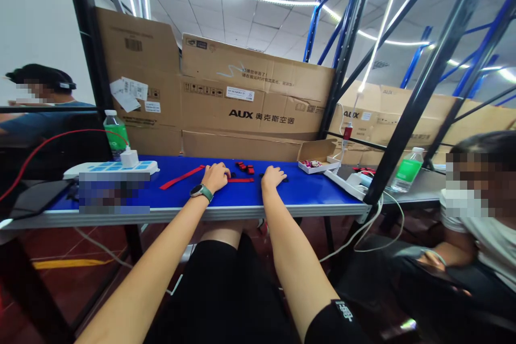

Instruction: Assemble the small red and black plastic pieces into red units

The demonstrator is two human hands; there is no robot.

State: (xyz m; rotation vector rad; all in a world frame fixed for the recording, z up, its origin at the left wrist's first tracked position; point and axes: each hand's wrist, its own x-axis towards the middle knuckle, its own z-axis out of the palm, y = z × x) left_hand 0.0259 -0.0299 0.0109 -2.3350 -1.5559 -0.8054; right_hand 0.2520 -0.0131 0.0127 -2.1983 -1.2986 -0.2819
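Left arm point(155, 266) comes up on a long diagonal from the bottom left, pretty much straight, and the left hand point(216, 176) sits palm-down just left of center, fingers kinda curled. Right arm point(292, 250) angles up from the lower right-center, with the right hand point(273, 176) just right of center, palm-down too, fingers bent. Hands are apart, roughly level.

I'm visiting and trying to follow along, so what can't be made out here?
In the head view:
- Whether the longer red strip meets the shorter red strip: hidden by the left hand.
- The dark piece's full shape: covered by the right hand.
- Small items in the open box: too small.
- Whatever fronts the power strip: pixelated.
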